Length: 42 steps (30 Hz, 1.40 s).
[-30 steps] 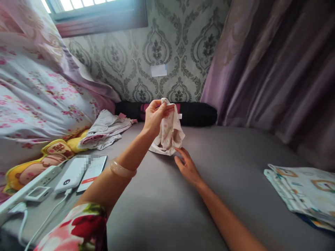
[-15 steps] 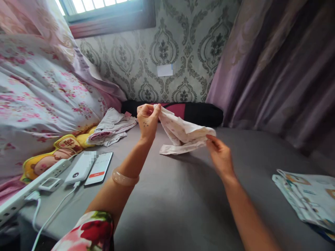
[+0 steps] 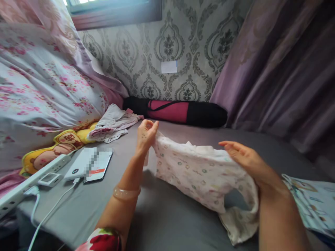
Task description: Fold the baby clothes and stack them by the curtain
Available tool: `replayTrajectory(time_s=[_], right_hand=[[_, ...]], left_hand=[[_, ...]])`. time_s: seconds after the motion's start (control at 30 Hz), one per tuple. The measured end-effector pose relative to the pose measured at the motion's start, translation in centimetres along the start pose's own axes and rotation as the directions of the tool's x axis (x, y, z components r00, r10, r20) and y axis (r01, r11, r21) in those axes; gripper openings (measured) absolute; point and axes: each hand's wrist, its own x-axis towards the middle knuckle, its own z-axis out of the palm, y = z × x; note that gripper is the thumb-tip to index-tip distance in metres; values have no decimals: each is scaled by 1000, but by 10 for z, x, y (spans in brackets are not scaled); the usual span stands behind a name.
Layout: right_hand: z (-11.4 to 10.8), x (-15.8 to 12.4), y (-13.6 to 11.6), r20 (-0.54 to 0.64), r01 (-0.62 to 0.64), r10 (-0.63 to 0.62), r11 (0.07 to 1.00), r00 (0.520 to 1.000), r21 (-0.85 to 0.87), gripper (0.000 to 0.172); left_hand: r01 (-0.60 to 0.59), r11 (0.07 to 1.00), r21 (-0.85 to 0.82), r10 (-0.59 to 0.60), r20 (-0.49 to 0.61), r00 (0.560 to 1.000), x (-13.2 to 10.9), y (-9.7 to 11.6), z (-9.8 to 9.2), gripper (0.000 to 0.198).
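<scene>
A small white baby garment (image 3: pixel 199 172) with tiny printed figures hangs stretched between my two hands above the grey bed sheet (image 3: pixel 167 216). My left hand (image 3: pixel 145 133) pinches one corner of it, thumb against fingers, a pale bangle on that wrist. My right hand (image 3: pixel 247 161) grips the opposite edge with fingers laid over the cloth; the garment drapes over my right forearm, with an opening showing near its lower edge.
A folded printed cloth (image 3: pixel 311 204) lies at the right edge. A crumpled pale garment (image 3: pixel 112 123) and a black-and-pink roll (image 3: pixel 178 112) lie by the wall. A phone (image 3: pixel 98 166), a power bank (image 3: pixel 78 167), a white power strip (image 3: pixel 31 181) and a yellow cushion (image 3: pixel 49 153) lie left.
The bunched garment went from my left hand alone to being held by both hands, then was pulled open wide and brought closer and lower. My right hand moved right.
</scene>
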Motion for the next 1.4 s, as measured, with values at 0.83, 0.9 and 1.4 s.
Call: replayTrajectory(time_s=[0.83, 0.9, 1.4], right_hand=[[35, 51, 105, 231, 239, -101, 654, 968, -718, 27], [38, 50, 105, 240, 246, -99, 646, 966, -722, 28], [55, 35, 87, 273, 292, -119, 544, 955, -787, 48]], left_hand=[[-560, 758, 335, 42, 831, 555, -54, -68, 57, 25], [-559, 760, 330, 41, 835, 548, -61, -72, 68, 24], [-629, 711, 315, 33, 878, 478, -70, -83, 76, 43]])
